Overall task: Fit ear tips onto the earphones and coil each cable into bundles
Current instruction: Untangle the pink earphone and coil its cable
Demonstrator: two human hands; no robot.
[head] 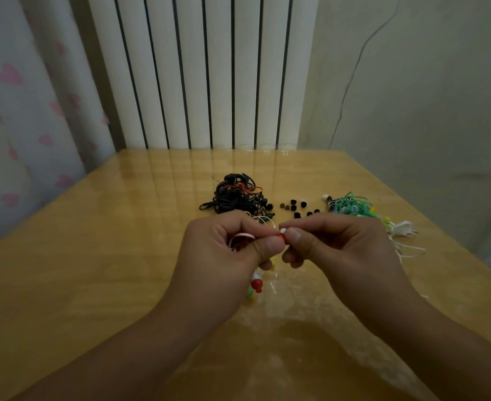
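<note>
My left hand (pixel 230 250) pinches a small red earbud (pixel 281 237) between thumb and forefinger, with a pink and white cable loop (pixel 240 238) curled in its fingers. My right hand (pixel 331 244) pinches a white ear tip (pixel 282 228) against that earbud. A second red earbud (pixel 257 285) hangs below my left hand. Several loose black ear tips (pixel 296 208) lie on the table behind my hands.
A tangle of black earphone cables (pixel 235 196) lies behind my left hand. Green cables (pixel 352 205) and white cables (pixel 402 230) are piled at the right. The wooden table (pixel 94 241) meets a white radiator (pixel 204 70) and a curtain at the back.
</note>
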